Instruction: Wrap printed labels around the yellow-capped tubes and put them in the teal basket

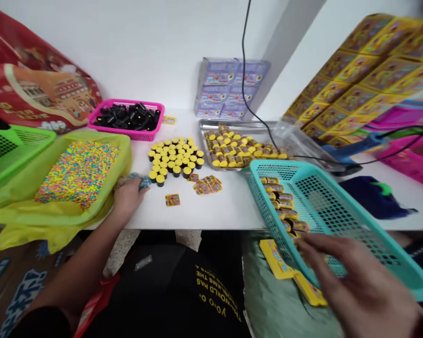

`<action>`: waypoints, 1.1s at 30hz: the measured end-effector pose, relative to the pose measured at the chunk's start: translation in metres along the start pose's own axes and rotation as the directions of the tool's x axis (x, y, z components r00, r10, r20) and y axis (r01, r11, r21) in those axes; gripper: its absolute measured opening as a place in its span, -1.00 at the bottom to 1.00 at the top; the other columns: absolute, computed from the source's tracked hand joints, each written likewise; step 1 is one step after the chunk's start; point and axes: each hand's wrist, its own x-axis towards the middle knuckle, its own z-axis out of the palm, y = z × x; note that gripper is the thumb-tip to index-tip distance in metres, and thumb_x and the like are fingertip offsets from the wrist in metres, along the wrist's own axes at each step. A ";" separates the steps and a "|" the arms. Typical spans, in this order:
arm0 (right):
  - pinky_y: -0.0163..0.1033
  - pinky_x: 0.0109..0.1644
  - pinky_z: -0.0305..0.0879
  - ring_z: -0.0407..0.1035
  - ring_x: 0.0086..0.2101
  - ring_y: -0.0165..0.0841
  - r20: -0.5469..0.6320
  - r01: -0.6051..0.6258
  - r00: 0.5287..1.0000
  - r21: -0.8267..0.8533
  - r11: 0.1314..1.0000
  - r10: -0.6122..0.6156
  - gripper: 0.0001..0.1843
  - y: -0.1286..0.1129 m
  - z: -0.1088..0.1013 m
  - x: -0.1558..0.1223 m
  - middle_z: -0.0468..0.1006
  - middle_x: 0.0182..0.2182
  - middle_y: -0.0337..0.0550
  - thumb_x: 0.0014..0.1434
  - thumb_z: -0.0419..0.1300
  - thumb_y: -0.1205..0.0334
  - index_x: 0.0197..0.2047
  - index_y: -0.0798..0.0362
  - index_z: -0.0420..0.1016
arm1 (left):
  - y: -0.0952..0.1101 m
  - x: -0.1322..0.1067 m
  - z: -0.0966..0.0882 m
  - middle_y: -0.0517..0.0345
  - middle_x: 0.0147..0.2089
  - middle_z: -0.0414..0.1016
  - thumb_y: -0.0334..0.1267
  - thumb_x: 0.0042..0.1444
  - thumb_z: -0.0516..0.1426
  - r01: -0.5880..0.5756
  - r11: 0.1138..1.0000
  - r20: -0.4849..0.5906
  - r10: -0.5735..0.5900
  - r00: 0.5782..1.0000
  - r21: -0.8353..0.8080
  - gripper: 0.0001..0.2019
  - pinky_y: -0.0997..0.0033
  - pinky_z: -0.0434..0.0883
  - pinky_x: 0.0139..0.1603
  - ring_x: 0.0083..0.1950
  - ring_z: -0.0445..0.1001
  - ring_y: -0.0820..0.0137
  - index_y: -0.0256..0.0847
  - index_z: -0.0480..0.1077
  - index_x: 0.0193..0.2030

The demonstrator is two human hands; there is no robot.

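My left hand (129, 195) rests on the white table (229, 202) beside the lime tray of coloured candy beads (78, 172), fingers curled on a small bluish thing I cannot make out. My right hand (359, 281) is blurred, low at the front, fingers spread over the near edge of the teal basket (338, 206), which holds a row of labelled yellow tubes (282, 202). Flat yellow packets (278, 258) lie just under that hand. A cluster of yellow-capped black tubes (175, 159) stands upright near my left hand, with loose stickers (206, 185) beside it.
A pink basket of black caps (129, 117) sits at the back. A metal tray (268, 129) holds finished tubes. Purple boxes (229, 89) and yellow cartons (366, 75) are stacked behind and at right. A green basket (10, 145) stands at left; a black cable (248, 89) hangs down.
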 end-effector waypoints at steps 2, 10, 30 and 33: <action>-0.16 -0.33 0.46 0.52 -0.34 -0.27 0.111 0.141 0.981 0.154 0.978 -0.158 -0.87 -0.031 0.033 -0.003 0.59 -0.33 -0.10 0.20 0.26 0.12 -0.16 -0.12 0.54 | -0.008 0.005 0.003 -0.13 -0.18 0.55 -0.20 0.21 0.05 -0.060 0.997 0.049 0.057 0.997 0.051 -0.80 0.22 0.23 -0.14 -0.10 0.43 0.09 -0.18 0.49 -0.25; -0.24 -0.39 0.43 0.46 -0.44 -0.30 0.308 0.146 0.908 0.404 0.903 -0.285 -0.90 -0.062 0.163 -0.016 0.49 -0.41 -0.12 0.27 0.14 0.30 -0.27 -0.02 0.48 | 0.006 -0.014 0.001 -0.18 -0.12 0.49 -0.21 0.25 0.02 -0.024 0.983 -0.002 0.024 1.000 -0.183 -0.73 0.20 0.23 -0.08 -0.11 0.41 0.06 -0.21 0.51 -0.11; -0.23 -0.38 0.27 0.32 -0.49 -0.34 0.475 -0.427 0.869 0.575 0.698 0.140 -0.62 -0.087 0.235 0.023 0.47 -0.53 -0.22 -0.02 0.31 -0.15 -0.46 0.02 0.49 | 0.055 -0.037 0.038 0.17 -0.42 0.33 -0.35 0.16 0.16 -0.303 0.735 -0.147 0.271 0.951 -0.606 -0.86 0.45 0.25 -0.36 -0.38 0.35 0.45 -0.19 0.56 -0.36; -0.27 -0.45 0.17 0.21 -0.57 -0.40 0.484 -0.487 0.856 0.639 0.595 0.181 -0.61 -0.090 0.236 0.024 0.38 -0.64 -0.30 -0.03 0.31 -0.14 -0.55 0.01 0.42 | 0.057 -0.036 0.033 0.16 -0.34 0.37 -0.23 0.07 0.26 -0.240 0.675 -0.181 0.159 0.971 -0.697 -0.83 0.44 0.28 -0.33 -0.36 0.35 0.44 -0.21 0.56 -0.21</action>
